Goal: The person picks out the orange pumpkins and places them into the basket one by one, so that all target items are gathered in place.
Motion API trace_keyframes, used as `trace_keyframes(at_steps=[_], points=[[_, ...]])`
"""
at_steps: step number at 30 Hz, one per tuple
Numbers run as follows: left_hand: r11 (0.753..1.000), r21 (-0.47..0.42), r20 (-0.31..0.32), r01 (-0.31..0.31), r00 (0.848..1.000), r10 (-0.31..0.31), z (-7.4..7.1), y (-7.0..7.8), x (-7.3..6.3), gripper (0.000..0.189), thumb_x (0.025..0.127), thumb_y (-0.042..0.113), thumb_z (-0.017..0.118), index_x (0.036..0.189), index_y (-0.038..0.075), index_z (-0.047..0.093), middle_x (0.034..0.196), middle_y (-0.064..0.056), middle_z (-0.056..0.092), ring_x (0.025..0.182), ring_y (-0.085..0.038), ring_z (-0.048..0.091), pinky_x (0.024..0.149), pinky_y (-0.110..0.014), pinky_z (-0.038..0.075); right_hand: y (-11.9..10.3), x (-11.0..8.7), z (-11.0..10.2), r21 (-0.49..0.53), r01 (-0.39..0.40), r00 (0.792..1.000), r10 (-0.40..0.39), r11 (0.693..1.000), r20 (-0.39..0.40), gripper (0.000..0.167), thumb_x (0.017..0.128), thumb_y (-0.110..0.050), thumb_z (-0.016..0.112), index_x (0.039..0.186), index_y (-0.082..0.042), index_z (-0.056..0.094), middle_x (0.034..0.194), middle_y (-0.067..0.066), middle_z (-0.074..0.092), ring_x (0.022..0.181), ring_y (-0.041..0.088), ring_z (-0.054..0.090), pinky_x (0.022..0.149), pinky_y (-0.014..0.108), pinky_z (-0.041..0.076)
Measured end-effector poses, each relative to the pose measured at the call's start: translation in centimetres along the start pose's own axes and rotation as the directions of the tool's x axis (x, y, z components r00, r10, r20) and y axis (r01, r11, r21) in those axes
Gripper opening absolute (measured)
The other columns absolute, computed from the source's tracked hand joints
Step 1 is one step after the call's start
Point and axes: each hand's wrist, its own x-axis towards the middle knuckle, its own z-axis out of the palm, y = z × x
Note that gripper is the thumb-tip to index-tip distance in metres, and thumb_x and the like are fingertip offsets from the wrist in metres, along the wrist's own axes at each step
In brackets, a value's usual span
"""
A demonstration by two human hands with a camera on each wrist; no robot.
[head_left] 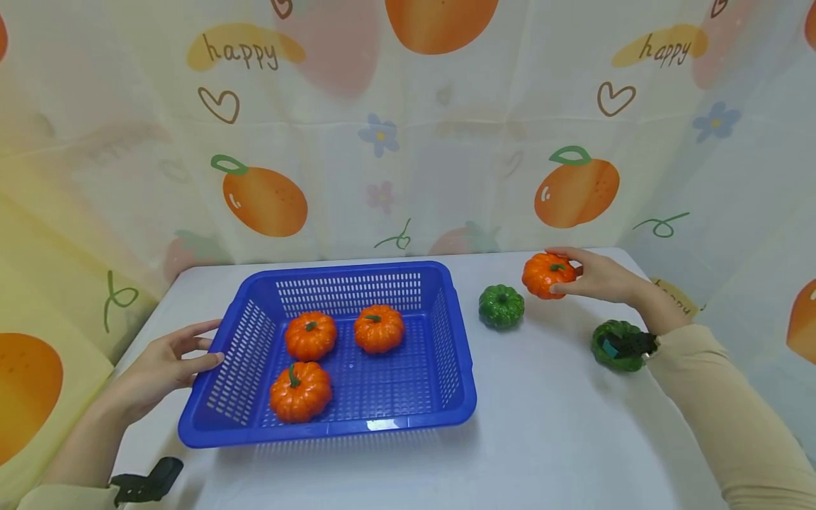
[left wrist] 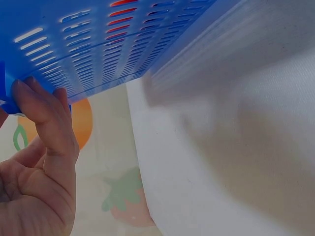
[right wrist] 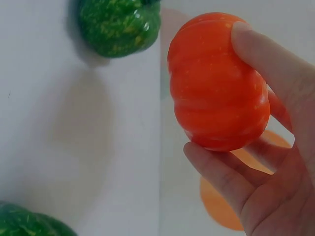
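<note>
My right hand (head_left: 596,276) holds an orange toy pumpkin (head_left: 547,275) with a green stem, thumb on one side and fingers on the other. In the right wrist view the pumpkin (right wrist: 216,83) is up off the white table. My left hand (head_left: 159,365) grips the left rim of a blue plastic basket (head_left: 408,426), thumb over the edge and fingertips against the outer side. Three orange pumpkins lie inside: one at the back left (head_left: 310,336), one at the back right (head_left: 379,329), one at the front left (head_left: 300,392).
A green pumpkin (head_left: 501,307) stands on the table between the basket and my right hand. Another green pumpkin (head_left: 617,345) sits farther right, partly covered by the right wrist's dark strap. A fruit-patterned curtain (head_left: 408,177) hangs behind the white table (head_left: 542,439).
</note>
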Motion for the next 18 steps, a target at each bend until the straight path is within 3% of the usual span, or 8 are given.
trace_keyframes(at_steps=[18], points=[[1.0, -0.011, 0.005, -0.012, 1.0, 0.012, 0.0, 0.0, 0.1, 0.072, 0.091, 0.025, 0.059, 0.146, 0.003, 0.019, 0.109, -0.016, 0.052, 0.077, -0.017, 0.064, 0.068, -0.031, 0.054, -4.1, 0.9, -0.2, 0.04, 0.196, 0.98, -0.196, 0.98, 0.014, 0.072, 0.081, -0.026, 0.071, 0.14, -0.006, 0.036, 0.13, 0.014, 0.046, 0.108, 0.027, 0.05, 0.084, 0.042, 0.05]])
